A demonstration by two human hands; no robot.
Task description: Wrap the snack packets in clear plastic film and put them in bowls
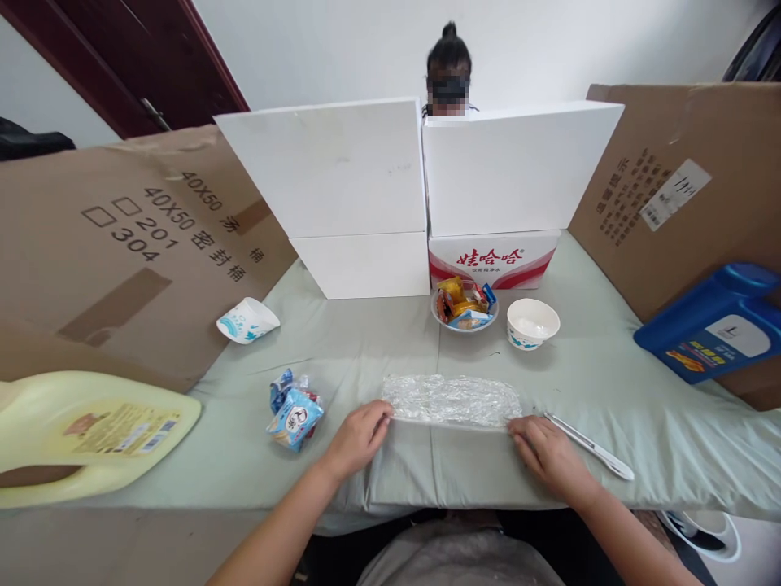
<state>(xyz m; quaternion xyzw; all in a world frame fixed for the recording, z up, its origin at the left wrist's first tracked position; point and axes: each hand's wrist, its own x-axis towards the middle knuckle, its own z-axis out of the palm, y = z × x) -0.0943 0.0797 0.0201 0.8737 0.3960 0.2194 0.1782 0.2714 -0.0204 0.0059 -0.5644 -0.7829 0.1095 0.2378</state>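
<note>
A long strip of crinkled clear plastic film lies flat on the green cloth in front of me. My left hand pinches its near left corner between thumb and fingers. At the near right corner, my right hand is closed on the film in the same way. Just right of that hand lies a pair of white-handled tongs or a similar slim tool, slanting toward me. Several small wrapped snacks sit in a pile to the left of my left hand.
Beyond the film stand a bowl of wrapped snacks and a white paper bowl. A paper cup lies tipped at left. White boxes and cardboard panels wall the table; a yellow jug and blue bottle flank it. A person is behind.
</note>
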